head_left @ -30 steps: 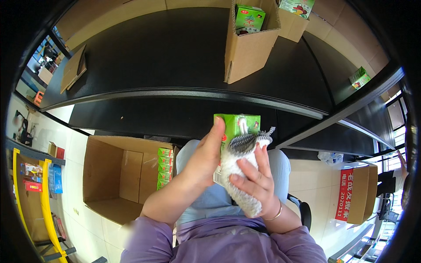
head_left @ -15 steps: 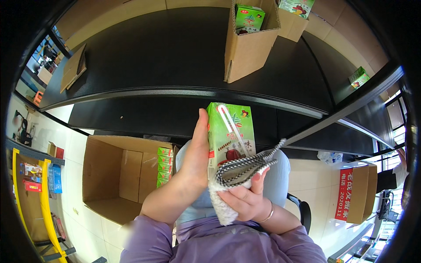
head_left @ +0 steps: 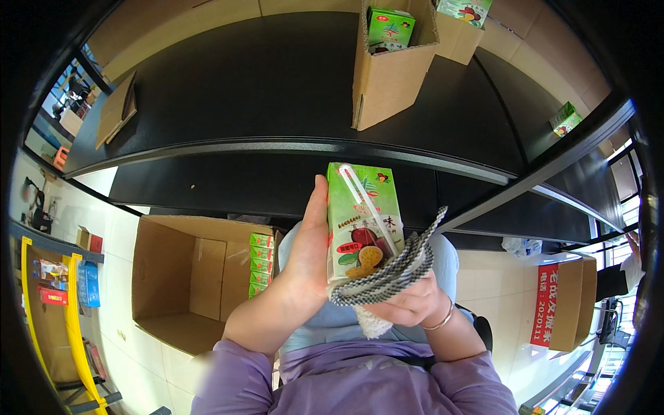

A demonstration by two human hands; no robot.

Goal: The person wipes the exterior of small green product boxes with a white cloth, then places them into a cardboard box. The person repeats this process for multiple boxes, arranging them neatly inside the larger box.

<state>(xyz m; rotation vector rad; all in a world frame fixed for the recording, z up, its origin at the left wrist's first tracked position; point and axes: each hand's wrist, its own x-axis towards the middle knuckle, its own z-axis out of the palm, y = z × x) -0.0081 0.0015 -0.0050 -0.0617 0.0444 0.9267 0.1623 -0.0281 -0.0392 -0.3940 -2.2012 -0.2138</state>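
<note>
A person in a purple top holds a green-and-white drink carton (head_left: 363, 221) upright above the lap, just in front of the lower black shelf. The left hand (head_left: 304, 249) grips it along its left side, fingers mostly hidden behind; the right hand (head_left: 415, 297) is closed around a bunched white towel with a black-and-white checked edge (head_left: 387, 278), pressed to the carton's near right corner. A wrapped straw runs down the printed front.

Handling of this carton appears midway: the towel is against it, and it sits in no box. Whether its surfaces are finished cannot be told.

At left on the floor, a large open cardboard box (head_left: 162, 266) has a row of small green cartons (head_left: 261, 256) along its right wall, the rest of its visible inside bare. Far off, on the upper black shelf (head_left: 242, 83), a tall narrow cardboard box (head_left: 391, 86) contains at least one green carton (head_left: 389, 29); its depth is hidden. Just right, a second box (head_left: 456, 41) bears another carton (head_left: 463, 10), in or on it unclear. A lone green carton (head_left: 567, 120) stands far right.
</note>
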